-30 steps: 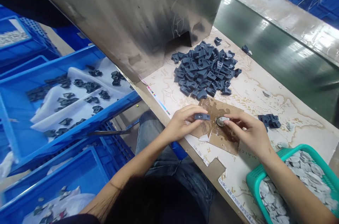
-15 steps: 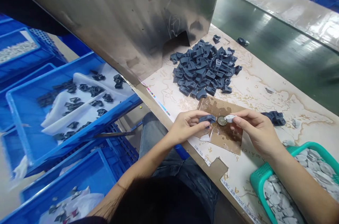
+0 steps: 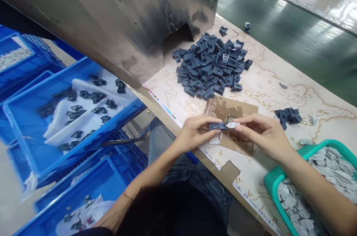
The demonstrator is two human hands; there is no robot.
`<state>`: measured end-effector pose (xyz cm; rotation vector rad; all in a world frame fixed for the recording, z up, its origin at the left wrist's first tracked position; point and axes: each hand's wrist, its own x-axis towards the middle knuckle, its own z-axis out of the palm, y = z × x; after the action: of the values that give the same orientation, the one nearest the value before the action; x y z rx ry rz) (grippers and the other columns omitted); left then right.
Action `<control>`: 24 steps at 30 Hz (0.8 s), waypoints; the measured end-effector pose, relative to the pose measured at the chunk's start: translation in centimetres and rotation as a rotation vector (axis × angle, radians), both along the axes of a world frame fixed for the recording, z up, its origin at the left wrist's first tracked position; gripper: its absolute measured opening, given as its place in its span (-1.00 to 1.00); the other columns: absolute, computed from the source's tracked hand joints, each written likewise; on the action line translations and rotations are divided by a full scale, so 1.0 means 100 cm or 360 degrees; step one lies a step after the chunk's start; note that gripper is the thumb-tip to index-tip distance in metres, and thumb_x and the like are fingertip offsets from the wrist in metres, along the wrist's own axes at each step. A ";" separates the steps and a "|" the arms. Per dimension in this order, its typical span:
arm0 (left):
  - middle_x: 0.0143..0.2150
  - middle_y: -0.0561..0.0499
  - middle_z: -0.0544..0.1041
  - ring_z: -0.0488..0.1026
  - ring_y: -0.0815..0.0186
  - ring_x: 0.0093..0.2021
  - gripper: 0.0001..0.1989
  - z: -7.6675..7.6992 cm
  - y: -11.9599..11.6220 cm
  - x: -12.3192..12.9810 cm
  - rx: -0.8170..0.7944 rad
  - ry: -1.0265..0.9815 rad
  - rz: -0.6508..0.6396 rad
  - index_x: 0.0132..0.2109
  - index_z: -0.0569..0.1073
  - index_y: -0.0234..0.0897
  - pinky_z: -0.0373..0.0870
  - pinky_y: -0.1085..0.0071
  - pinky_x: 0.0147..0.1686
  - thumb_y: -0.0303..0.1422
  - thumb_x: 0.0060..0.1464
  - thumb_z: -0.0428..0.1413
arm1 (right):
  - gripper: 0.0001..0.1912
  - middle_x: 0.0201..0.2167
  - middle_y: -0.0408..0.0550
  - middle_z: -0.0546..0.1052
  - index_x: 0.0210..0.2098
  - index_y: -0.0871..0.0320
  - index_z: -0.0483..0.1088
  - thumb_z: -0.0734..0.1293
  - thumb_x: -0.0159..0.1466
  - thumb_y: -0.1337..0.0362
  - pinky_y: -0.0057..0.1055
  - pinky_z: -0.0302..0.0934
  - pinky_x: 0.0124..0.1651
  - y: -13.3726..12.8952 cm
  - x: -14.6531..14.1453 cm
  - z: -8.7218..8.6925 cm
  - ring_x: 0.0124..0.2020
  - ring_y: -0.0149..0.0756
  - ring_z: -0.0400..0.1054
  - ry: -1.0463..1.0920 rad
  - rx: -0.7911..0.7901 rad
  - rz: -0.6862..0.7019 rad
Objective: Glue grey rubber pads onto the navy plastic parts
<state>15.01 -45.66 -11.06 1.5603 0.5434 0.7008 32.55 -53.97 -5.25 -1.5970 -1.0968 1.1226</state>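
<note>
Matt plastic block (image 3: 215,126), smooth white piece (image 3: 232,125) — wet, glossy cardboard (image 3: 234,141) — scuffed, shiny metal panel (image 3: 117,24)

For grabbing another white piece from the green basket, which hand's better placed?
Right, I'd say. The right hand is nearer the green basket, its forearm crossing it in view. The left hand is farther off, pinching a dark part. The right pinches a white piece, so would need freeing.
</note>
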 end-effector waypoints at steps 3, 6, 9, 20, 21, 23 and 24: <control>-0.21 -0.08 0.60 0.55 0.32 -0.26 -0.83 0.000 0.001 -0.001 0.0086 0.0018 -0.0008 -0.20 0.55 -0.30 0.50 0.50 -0.29 -0.40 0.00 0.19 | -0.66 -0.49 -0.06 0.56 -0.39 0.14 0.51 0.45 0.05 -0.02 -0.41 0.36 -0.44 0.000 0.000 -0.001 -0.48 -0.29 0.45 -0.0057 -0.0031 0.0038; -0.21 -0.08 0.60 0.54 0.32 -0.26 -0.82 -0.001 0.001 -0.001 0.0126 0.0028 -0.0007 -0.19 0.55 -0.30 0.48 0.51 -0.30 -0.39 0.01 0.19 | -0.64 -0.47 -0.05 0.56 -0.36 0.14 0.53 0.43 0.08 -0.04 -0.40 0.35 -0.43 0.000 0.001 -0.002 -0.47 -0.28 0.44 -0.0169 -0.0014 0.0075; -0.22 -0.08 0.60 0.54 0.32 -0.26 -0.82 -0.001 0.002 -0.001 0.0205 0.0040 -0.0008 -0.19 0.55 -0.30 0.47 0.50 -0.30 -0.39 0.02 0.19 | -0.67 -0.45 -0.05 0.56 -0.35 0.14 0.53 0.39 0.14 -0.01 -0.43 0.33 -0.44 0.000 0.001 -0.001 -0.48 -0.30 0.43 -0.0313 0.0041 0.0121; -0.23 -0.06 0.62 0.55 0.31 -0.26 -0.85 -0.003 0.001 -0.004 0.0395 0.0035 0.0016 -0.21 0.56 -0.26 0.47 0.44 -0.24 -0.39 0.04 0.16 | -0.66 -0.49 -0.08 0.54 -0.39 0.12 0.49 0.27 0.28 0.00 -0.44 0.26 -0.45 0.003 -0.002 0.003 -0.53 -0.36 0.36 -0.0752 0.0267 0.0436; -0.23 -0.06 0.62 0.55 0.30 -0.25 -0.85 -0.004 0.001 -0.004 0.0375 0.0021 0.0017 -0.22 0.56 -0.26 0.47 0.43 -0.24 -0.38 0.03 0.16 | -0.65 -0.48 -0.07 0.54 -0.39 0.11 0.49 0.26 0.28 -0.01 -0.44 0.27 -0.43 0.004 -0.003 0.003 -0.51 -0.35 0.37 -0.0764 0.0278 0.0446; -0.23 -0.07 0.62 0.55 0.30 -0.26 -0.85 -0.004 0.001 -0.003 0.0284 0.0003 0.0008 -0.23 0.57 -0.26 0.48 0.44 -0.26 -0.36 0.01 0.18 | -0.62 -0.48 -0.06 0.54 -0.40 0.11 0.47 0.23 0.30 -0.02 -0.43 0.26 -0.44 0.003 -0.003 0.002 -0.52 -0.35 0.37 -0.0807 0.0298 0.0431; -0.24 -0.07 0.62 0.55 0.30 -0.29 -0.84 -0.004 0.001 -0.002 0.0193 -0.0005 -0.0007 -0.23 0.57 -0.27 0.48 0.44 -0.29 -0.34 0.00 0.19 | -0.61 -0.49 -0.06 0.53 -0.39 0.12 0.47 0.21 0.31 -0.03 -0.44 0.25 -0.46 0.002 -0.003 0.002 -0.54 -0.36 0.35 -0.0837 0.0305 0.0413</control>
<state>14.83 -45.55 -11.48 1.6726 0.5027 0.7441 32.22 -53.73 -5.03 -1.6710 -1.7411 0.7367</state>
